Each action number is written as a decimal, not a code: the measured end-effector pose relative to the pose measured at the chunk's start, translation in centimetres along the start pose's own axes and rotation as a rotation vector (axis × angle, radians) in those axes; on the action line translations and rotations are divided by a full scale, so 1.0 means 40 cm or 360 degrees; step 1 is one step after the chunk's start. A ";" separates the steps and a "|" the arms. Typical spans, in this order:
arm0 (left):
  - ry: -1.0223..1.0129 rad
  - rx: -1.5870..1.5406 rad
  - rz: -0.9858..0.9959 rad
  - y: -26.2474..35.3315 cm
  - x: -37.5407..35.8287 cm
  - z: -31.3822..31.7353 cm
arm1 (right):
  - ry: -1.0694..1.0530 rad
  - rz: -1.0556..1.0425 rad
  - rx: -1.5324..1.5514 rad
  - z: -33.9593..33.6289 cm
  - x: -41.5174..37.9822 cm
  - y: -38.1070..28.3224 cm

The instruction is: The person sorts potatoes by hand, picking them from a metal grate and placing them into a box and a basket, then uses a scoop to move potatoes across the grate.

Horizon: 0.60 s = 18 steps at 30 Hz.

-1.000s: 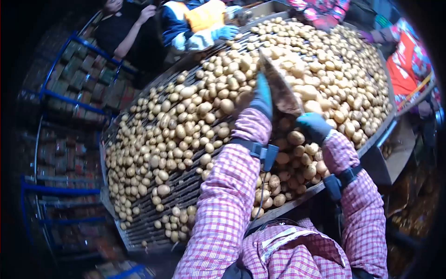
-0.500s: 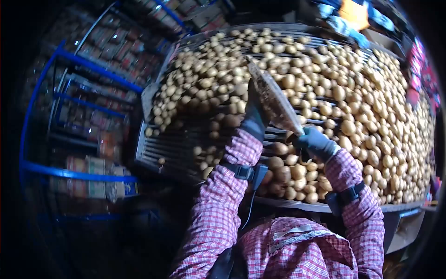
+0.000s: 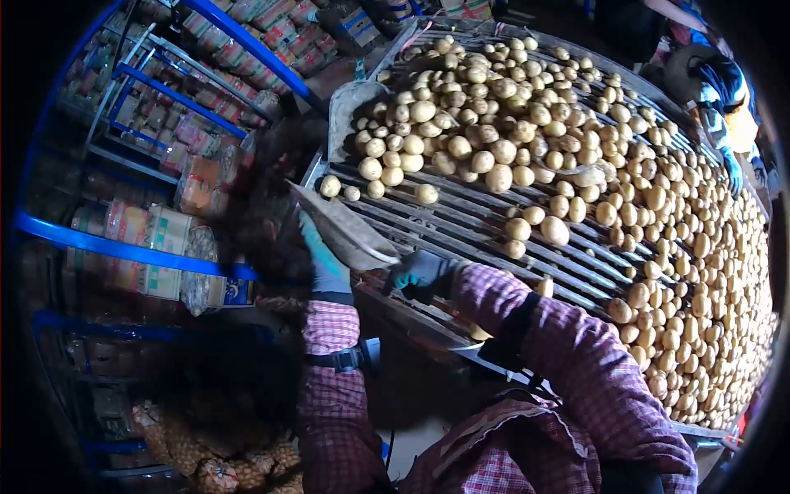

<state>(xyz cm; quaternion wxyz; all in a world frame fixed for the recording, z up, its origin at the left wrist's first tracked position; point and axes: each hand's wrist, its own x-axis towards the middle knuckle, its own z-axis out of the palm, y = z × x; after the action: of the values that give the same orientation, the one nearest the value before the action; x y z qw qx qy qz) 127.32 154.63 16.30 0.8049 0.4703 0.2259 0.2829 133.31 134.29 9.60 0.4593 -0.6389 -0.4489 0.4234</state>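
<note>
A worn grey scoop (image 3: 350, 230), its surface dirty, is tilted over the near left edge of a slatted sorting table (image 3: 436, 214). My left hand (image 3: 323, 257), in a grey and teal glove, supports its far-left side, fingers lying along it and partly hidden. Gloved in dark grey, my right hand (image 3: 421, 274) is closed around its right end. Many potatoes (image 3: 555, 230) cover the table's far and right parts. Bare slats show beside the scoop, with a few potatoes along their far edge.
At the table's left corner stands a grey metal chute (image 3: 350, 119). Blue rails (image 3: 132, 251) and stacked packages (image 3: 164, 247) are to the left. Net sacks of potatoes (image 3: 239, 461) lie at the lower left. Across the table is a co-worker's gloved hand (image 3: 732, 169).
The scoop and both my hands have moved left from above the potatoes to the table's left edge. My view has shifted left, and more bare slats show.
</note>
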 end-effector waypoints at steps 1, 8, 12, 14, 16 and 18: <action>0.0107 0.0071 0.0021 0.059 -0.032 0.050 | -0.0078 0.0025 0.0031 0.004 0.040 -0.027; 0.0133 0.0057 -0.0206 0.097 0.162 -0.112 | -0.0184 0.0047 0.0018 0.020 0.236 -0.075; 0.0019 0.0004 -0.0313 0.034 0.245 -0.122 | -0.0034 0.0261 -0.0004 0.006 0.281 -0.035; -0.0073 0.0042 -0.0272 0.005 0.265 -0.057 | 0.0032 0.0387 0.0008 -0.018 0.276 -0.017; -0.0140 0.0138 -0.0187 -0.028 0.256 0.033 | 0.0053 0.0326 -0.0042 -0.055 0.231 0.011; -0.0263 -0.0063 -0.0372 -0.085 0.285 0.053 | 0.0249 -0.0028 -0.0562 -0.078 0.178 0.025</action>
<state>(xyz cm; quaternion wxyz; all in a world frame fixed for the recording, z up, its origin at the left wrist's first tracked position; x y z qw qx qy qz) 137.90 159.57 13.16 0.8573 0.4465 0.2065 0.1519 138.17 140.33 8.40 0.3773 -0.7367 -0.4846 0.2830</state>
